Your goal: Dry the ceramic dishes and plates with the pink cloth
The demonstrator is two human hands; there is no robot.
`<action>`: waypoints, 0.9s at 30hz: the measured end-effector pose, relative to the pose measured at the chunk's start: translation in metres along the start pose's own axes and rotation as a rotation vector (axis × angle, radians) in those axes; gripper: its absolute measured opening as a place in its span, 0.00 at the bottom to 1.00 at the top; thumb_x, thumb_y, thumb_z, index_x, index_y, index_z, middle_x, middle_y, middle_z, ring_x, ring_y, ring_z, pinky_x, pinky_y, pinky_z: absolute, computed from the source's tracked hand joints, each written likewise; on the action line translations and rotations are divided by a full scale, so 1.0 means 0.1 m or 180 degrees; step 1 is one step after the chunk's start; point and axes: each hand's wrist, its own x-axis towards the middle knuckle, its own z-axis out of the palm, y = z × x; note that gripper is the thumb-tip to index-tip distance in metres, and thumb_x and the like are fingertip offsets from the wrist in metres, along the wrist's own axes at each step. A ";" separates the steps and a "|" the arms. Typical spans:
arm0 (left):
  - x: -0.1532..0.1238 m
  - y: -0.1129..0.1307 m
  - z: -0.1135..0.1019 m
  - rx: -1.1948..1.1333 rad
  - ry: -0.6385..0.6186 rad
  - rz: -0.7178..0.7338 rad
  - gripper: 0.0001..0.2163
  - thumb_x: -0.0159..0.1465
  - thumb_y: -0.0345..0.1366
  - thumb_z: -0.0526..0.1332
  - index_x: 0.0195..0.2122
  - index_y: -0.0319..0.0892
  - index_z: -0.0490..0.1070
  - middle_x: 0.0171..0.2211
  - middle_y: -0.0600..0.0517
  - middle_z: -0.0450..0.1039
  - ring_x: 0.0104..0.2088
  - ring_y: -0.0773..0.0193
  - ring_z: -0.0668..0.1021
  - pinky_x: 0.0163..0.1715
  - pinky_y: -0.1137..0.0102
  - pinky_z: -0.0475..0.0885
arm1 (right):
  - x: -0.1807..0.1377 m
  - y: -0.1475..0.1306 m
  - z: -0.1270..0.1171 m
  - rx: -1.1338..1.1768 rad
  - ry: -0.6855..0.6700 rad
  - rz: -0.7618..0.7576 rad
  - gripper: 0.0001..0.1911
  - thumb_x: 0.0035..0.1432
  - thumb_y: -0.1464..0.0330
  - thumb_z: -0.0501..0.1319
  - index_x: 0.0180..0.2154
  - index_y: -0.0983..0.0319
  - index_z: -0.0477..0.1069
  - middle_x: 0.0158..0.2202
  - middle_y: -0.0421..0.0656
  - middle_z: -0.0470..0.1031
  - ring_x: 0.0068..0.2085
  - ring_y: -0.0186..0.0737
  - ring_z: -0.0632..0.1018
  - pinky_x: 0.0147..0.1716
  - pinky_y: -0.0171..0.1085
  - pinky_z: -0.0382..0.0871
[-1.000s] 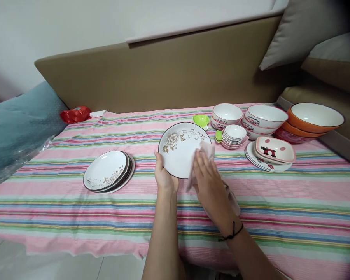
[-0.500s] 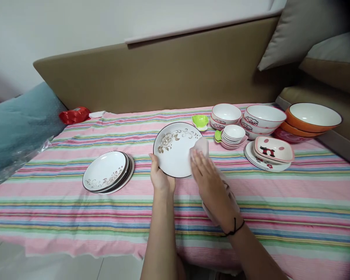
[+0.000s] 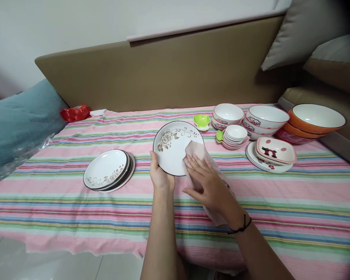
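Observation:
My left hand [image 3: 161, 175] grips a white plate [image 3: 175, 147] with a dark rim and brown flowers by its lower left edge, thumb on top and fingers underneath. The plate is held up over the striped cloth, its face toward me. Across its lower right part lies a pale pink cloth [image 3: 195, 149], pressed against the surface by my right hand [image 3: 210, 184]. The right fingers are stretched over this cloth, and the rest of it hangs below the hand. Left of the hands sits a stack of similar flowered plates [image 3: 106, 169].
A pink striped cloth [image 3: 61, 210] covers the surface. At right are white bowls [image 3: 229, 112], orange-rimmed bowls [image 3: 316, 118], small dishes [image 3: 236, 132], a green leaf dish [image 3: 202, 121] and a pink patterned dish [image 3: 276, 149] on plates. A red shiny package [image 3: 76, 112] lies back left.
My right hand has slid slightly left and down over the plate with the cloth, its thumb now spread. The left hand and plate have hardly moved.

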 end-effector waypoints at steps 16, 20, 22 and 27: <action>0.00 -0.07 -0.01 0.0042 -0.0081 -0.0110 0.20 0.68 0.46 0.52 0.50 0.38 0.74 0.49 0.43 0.77 0.52 0.55 0.77 0.54 0.64 0.71 | 0.12 -0.03 0.26 -0.0706 0.0660 0.0546 0.35 0.60 0.71 0.53 0.68 0.61 0.46 0.70 0.49 0.47 0.69 0.56 0.45 0.63 0.64 0.42; -0.01 -0.07 0.00 0.0019 -0.0020 -0.0212 0.20 0.68 0.46 0.51 0.49 0.37 0.75 0.49 0.42 0.77 0.53 0.55 0.77 0.54 0.63 0.71 | 0.15 -0.11 0.27 -0.0684 0.0529 0.0347 0.34 0.61 0.71 0.53 0.67 0.63 0.47 0.69 0.49 0.50 0.69 0.55 0.44 0.64 0.61 0.45; -0.01 -0.06 0.00 -0.0002 -0.0033 -0.0229 0.21 0.68 0.47 0.51 0.50 0.37 0.74 0.49 0.42 0.77 0.52 0.55 0.77 0.54 0.63 0.71 | 0.16 -0.16 0.27 -0.0680 0.0667 0.0379 0.32 0.61 0.71 0.53 0.66 0.67 0.52 0.66 0.54 0.56 0.68 0.56 0.49 0.64 0.60 0.47; 0.00 -0.04 -0.01 -0.0013 -0.0032 -0.0204 0.21 0.69 0.46 0.50 0.52 0.37 0.73 0.48 0.42 0.77 0.51 0.56 0.78 0.54 0.63 0.71 | 0.17 -0.11 0.26 -0.0435 0.0687 0.0121 0.34 0.60 0.72 0.54 0.66 0.66 0.49 0.63 0.54 0.59 0.64 0.53 0.59 0.63 0.57 0.53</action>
